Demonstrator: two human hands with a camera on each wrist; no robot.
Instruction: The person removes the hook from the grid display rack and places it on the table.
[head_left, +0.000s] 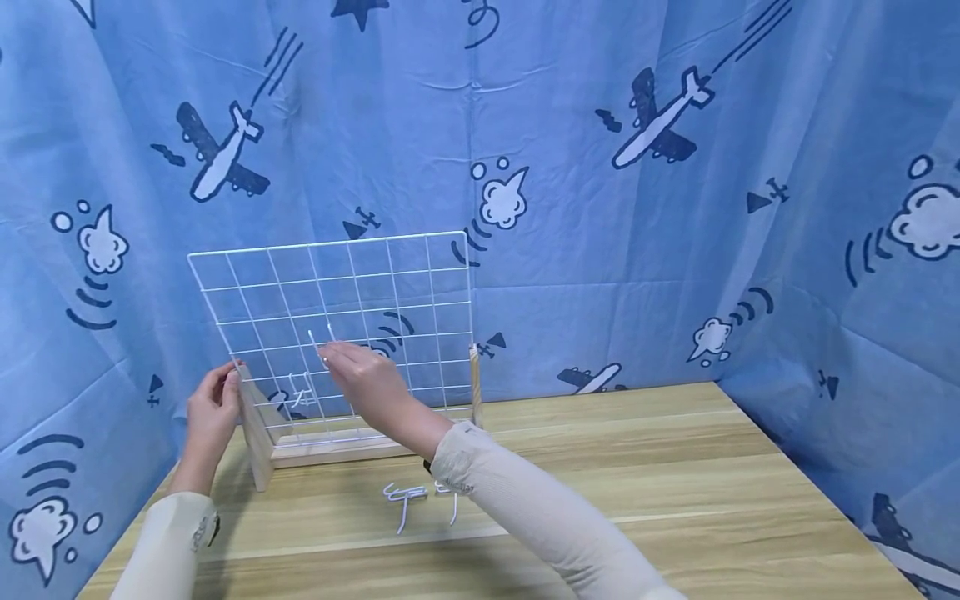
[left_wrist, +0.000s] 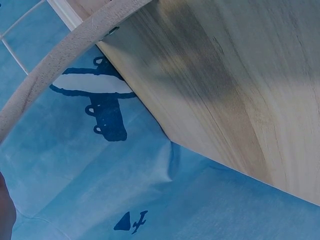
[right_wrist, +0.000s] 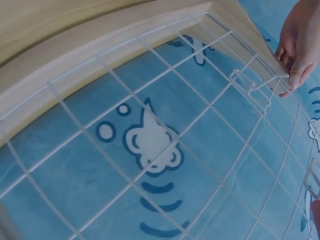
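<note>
While the wire grid panel (head_left: 333, 329) is steadied at its 9 o'clock edge by the left hand (head_left: 213, 408), whose fingers are curled round the wooden stand (head_left: 255, 442), a white wire hook (head_left: 321, 342) is pinched by the right hand (head_left: 367, 383) against the grid's middle. Spare hooks (head_left: 416, 498) are seen on the table (head_left: 675, 483) at 6 o'clock of the stand. If the hook is pushed hard, the light stand could be tipped backward, or the hook dropped.

Both hands raised forward: left hand (head_left: 213, 408) fingers curled, right hand (head_left: 367, 379) pinching.
</note>
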